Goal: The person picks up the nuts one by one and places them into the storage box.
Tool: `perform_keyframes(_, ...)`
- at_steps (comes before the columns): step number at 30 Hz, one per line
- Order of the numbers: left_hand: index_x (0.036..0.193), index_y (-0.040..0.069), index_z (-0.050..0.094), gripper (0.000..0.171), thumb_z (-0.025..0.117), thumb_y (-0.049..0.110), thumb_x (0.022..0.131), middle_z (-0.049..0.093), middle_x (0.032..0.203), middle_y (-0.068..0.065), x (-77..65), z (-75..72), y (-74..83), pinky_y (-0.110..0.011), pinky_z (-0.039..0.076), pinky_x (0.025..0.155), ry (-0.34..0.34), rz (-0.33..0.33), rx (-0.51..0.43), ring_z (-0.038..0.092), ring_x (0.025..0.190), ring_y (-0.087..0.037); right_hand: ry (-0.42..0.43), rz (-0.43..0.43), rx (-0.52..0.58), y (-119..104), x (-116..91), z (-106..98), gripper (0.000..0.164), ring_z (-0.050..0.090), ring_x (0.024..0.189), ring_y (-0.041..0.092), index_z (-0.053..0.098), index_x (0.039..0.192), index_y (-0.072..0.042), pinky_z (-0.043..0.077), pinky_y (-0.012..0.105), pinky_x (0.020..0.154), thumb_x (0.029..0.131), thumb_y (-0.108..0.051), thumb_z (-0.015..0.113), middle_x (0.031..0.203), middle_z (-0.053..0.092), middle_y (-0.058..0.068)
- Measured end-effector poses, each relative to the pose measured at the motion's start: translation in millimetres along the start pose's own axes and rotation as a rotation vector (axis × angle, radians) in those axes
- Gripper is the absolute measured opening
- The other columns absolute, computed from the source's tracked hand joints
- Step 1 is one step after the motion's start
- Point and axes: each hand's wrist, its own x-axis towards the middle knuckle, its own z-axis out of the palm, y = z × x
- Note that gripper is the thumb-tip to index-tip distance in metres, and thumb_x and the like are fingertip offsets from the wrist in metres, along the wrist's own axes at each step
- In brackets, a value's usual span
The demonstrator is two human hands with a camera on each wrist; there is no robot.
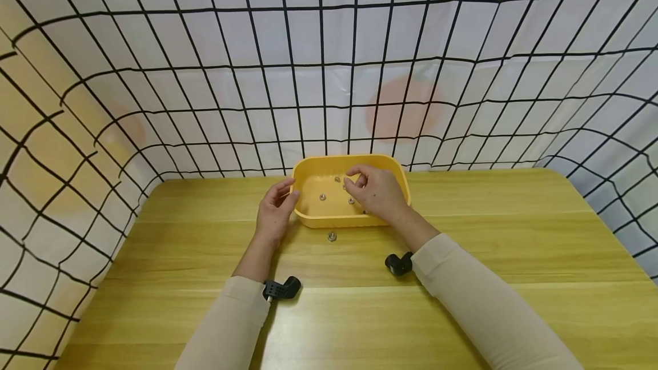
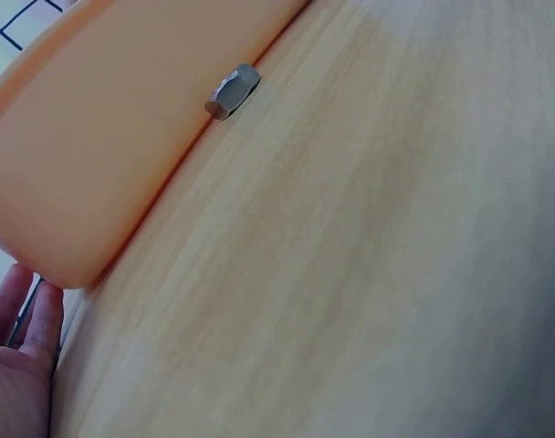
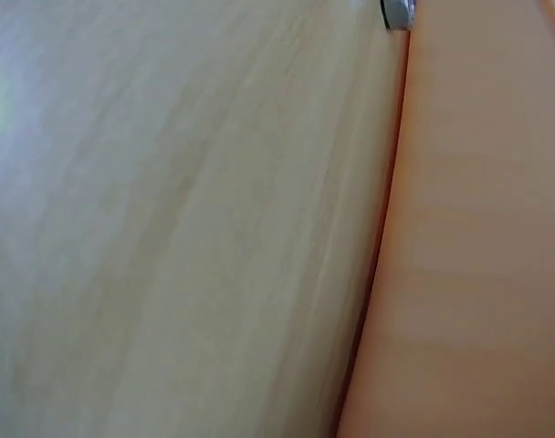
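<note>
A yellow plastic tray (image 1: 329,221) stands on the wooden table, with several small metal nuts (image 1: 323,197) scattered on its floor. Another nut (image 1: 332,237) lies on the table just outside the near wall; the left wrist view shows this nut (image 2: 233,91) close up. My left hand (image 1: 273,213) is at the tray's left end, fingers fairly straight, with the fingertips touching or nearly touching the outer wall. Over the tray's right half, my right hand (image 1: 377,193) has thumb and index finger bent toward each other, close to a nut. Whether they pinch it cannot be made out.
The wooden table (image 1: 339,313) extends to both sides and in front of the tray. A black wire grid (image 1: 321,64) backed by pale cloth rises behind the table and along both sides. Each wrist bears a small black camera (image 1: 281,289).
</note>
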Motion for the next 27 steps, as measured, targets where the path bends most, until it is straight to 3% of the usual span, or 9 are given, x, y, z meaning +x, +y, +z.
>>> perform_keyframes(5, 0.141, 0.013, 0.06, 0.039, 0.064, 0.02, 0.102, 0.055, 0.143, -0.015, 0.2, 1.5, -0.8, -0.045, 0.044, 0.112, -0.01, 0.001, 0.002, 0.052, 0.135, -0.029, 0.051, -0.064, -0.003, -5, -3, -4, 0.022, 0.049, 0.045, 0.013, 0.072, 0.112, -0.012, 0.036, 0.024, 0.044, 0.097, -0.028, 0.069, 0.07, 0.066, -0.002)
perform_keyframes(11, 0.14, 0.014, 0.06, 0.039, 0.064, 0.022, 0.102, 0.055, 0.142, -0.014, -0.3, 2.1, 0.2, -0.044, 0.044, 0.112, -0.009, 0.01, -0.002, 0.052, 0.134, -0.029, 0.04, -0.108, 0.11, -17, -11, -10, 0.022, 0.051, 0.043, 0.016, 0.072, 0.113, -0.009, 0.038, 0.025, 0.041, 0.096, -0.024, 0.071, 0.07, 0.068, 0.0)
perform_keyframes(27, 0.139, 0.017, 0.061, 0.038, 0.065, 0.021, 0.102, 0.055, 0.141, -0.013, 0.8, -1.0, -3.3, -0.043, 0.045, 0.111, -0.007, 0.01, 0.004, 0.053, 0.133, -0.027, -0.001, -0.065, 0.222, -21, -46, -2, 0.019, 0.05, 0.056, 0.015, 0.075, 0.108, -0.009, 0.039, 0.021, 0.05, 0.093, -0.02, 0.075, 0.07, 0.067, -0.001)
